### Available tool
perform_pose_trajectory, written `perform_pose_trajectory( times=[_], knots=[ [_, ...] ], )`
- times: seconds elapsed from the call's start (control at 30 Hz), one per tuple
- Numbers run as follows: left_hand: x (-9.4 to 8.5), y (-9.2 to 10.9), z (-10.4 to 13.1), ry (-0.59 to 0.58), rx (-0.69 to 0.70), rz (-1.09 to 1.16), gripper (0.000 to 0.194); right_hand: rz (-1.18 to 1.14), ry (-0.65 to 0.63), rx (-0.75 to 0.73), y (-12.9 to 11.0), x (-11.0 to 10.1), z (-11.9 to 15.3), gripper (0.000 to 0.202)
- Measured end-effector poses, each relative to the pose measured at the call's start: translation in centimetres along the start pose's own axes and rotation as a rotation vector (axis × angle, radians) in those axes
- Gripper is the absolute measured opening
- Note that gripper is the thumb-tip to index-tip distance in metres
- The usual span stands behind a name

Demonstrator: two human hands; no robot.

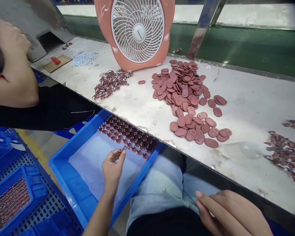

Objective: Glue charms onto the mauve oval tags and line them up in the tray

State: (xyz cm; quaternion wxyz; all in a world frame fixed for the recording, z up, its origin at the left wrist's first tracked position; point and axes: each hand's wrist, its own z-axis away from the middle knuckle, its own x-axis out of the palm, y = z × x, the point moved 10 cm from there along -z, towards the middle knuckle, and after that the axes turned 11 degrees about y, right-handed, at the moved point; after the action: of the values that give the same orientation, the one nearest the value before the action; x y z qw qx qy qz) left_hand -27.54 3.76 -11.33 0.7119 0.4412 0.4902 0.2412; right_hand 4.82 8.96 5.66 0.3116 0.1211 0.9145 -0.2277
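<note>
My left hand [114, 164] reaches over the blue tray [81, 196], thumb and forefinger pinched on a small dark-red piece at the near edge of the rows. Several rows of similar small dark-red pieces [130, 132] with pale bits lie on the white sheet [95, 164] inside the tray. My right hand [233, 213] is at the lower right, above my lap by the bench edge, its fingers closed together; a tiny pale spot shows between them, too small to name. Reddish oval discs with small holes [184, 88] lie heaped on the white bench.
An orange fan [139, 32] stands behind the heaps. Small dark pieces lie piled left [110, 83] and right, beside a clear plastic bottle-like object [245, 150]. A co-worker's arm [14, 65] is at left. Blue crates [17, 200] sit at the lower left.
</note>
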Motion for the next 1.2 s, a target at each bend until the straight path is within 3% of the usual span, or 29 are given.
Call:
perform_pose_trajectory(
  times=[0.1, 0.17, 0.47, 0.83, 1.2],
  knots=[
    [-0.4, -2.6, -4.8, 0.013, 0.071, -0.231, 0.026, -0.009, 0.014, 0.024, 0.7, 0.3, 0.8, 0.015],
    [-0.1, -3.9, -6.7, -0.02, 0.093, -0.384, 0.024, -0.012, 0.016, 0.037, 0.9, 0.4, 1.0, 0.014],
    [2.3, -6.8, -8.8, -0.137, 0.14, -0.721, 0.031, -0.036, 0.053, 0.057, 1.3, 0.1, 0.7, 0.014],
    [3.1, -6.0, -8.7, -0.126, 0.247, -0.815, 0.033, -0.034, 0.032, 0.043, 1.8, 0.5, 1.1, 0.02],
    [5.4, -2.5, -8.6, -0.046, 0.462, -0.834, 0.033, -0.013, 0.066, 0.04, 2.0, 0.0, 1.3, 0.017]
  ],
)
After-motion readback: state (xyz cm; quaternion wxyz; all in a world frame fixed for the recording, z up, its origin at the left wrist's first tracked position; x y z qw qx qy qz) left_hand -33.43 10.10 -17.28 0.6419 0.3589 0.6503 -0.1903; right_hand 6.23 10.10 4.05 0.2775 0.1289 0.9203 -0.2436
